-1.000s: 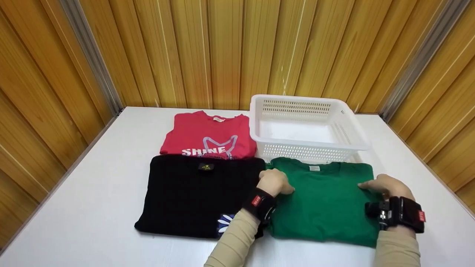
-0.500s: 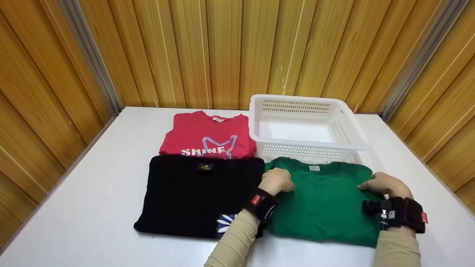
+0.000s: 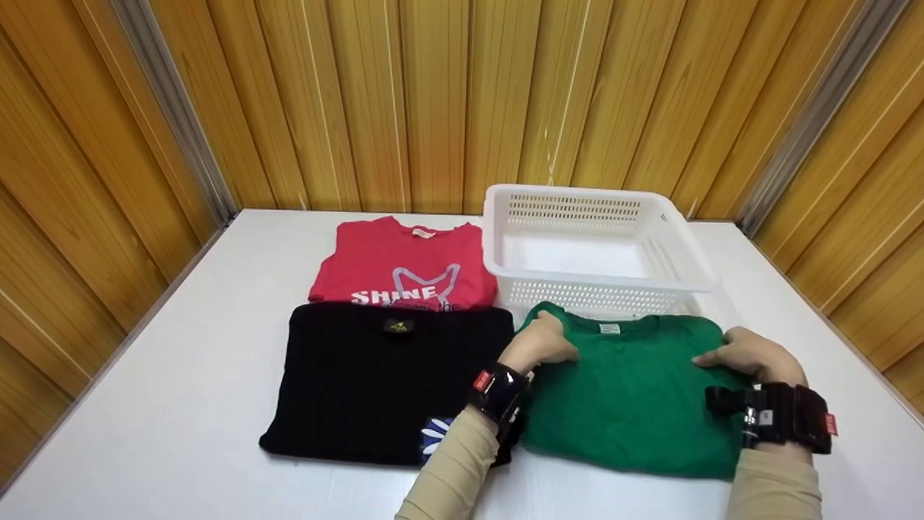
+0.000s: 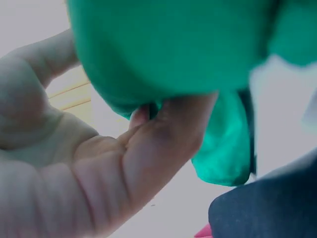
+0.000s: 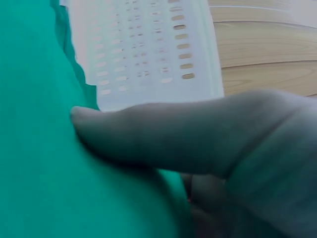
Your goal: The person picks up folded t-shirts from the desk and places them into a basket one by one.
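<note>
A folded green T-shirt (image 3: 635,404) lies at the front right of the table, its left side slightly raised. My left hand (image 3: 540,341) grips its left edge, thumb on top; in the left wrist view the fingers (image 4: 163,134) curl beneath the green cloth. On the opposite edge my right hand (image 3: 754,355) pinches the shirt, with the thumb (image 5: 133,131) pressed on top and the other fingers mostly hidden under it. Beside the left forearm lies a folded black T-shirt (image 3: 390,383) with a blue and white print, partly covered by that arm.
Behind the green shirt stands a white perforated plastic basket (image 3: 599,292). A folded red T-shirt (image 3: 419,256) with "SHINE" lettering lies behind the black one, against the basket's left side. Wood-patterned panels (image 3: 433,108) enclose the white table (image 3: 180,390).
My left hand has turned and lifted a little, its fingers now under the left edge of the green T-shirt, which has risen slightly. The right hand has barely moved.
</note>
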Demonstrator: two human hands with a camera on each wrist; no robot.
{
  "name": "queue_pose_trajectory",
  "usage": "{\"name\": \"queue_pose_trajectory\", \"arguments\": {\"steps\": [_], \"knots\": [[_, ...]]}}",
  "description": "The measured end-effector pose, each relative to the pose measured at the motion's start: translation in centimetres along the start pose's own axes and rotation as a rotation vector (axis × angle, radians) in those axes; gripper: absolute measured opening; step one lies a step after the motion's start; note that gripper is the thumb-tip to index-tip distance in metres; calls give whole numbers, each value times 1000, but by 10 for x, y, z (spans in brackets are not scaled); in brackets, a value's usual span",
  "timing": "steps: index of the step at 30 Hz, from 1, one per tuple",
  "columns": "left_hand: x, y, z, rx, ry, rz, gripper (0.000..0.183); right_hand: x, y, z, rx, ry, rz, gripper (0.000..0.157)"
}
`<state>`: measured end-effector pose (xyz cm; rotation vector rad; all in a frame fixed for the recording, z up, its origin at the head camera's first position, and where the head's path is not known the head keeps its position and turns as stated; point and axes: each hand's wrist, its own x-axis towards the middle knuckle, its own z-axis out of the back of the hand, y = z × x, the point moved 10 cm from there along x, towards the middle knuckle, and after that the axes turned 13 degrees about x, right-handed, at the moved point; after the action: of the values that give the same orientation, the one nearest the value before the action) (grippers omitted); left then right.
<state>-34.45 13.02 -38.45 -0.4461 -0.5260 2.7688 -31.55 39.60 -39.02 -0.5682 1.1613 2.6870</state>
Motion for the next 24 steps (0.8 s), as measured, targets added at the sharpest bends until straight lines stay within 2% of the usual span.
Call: {"name": "queue_pose_trajectory", "arguments": {"steps": [9,14,18,24], "knots": [[-8,-4,14,17,-21,-34,80,-12,24,4,-64,2,93,48],[-17,-9,26,25,-21,-45,78,-26,39,9,-129,-5,135,54],[-28,-15,36,18,-25,-58,71,-37,50,14,-184,-28,165,57],[-48,-20,54,21,-52,-79,64,-56,67,24,-204,-106,224,48]]}}
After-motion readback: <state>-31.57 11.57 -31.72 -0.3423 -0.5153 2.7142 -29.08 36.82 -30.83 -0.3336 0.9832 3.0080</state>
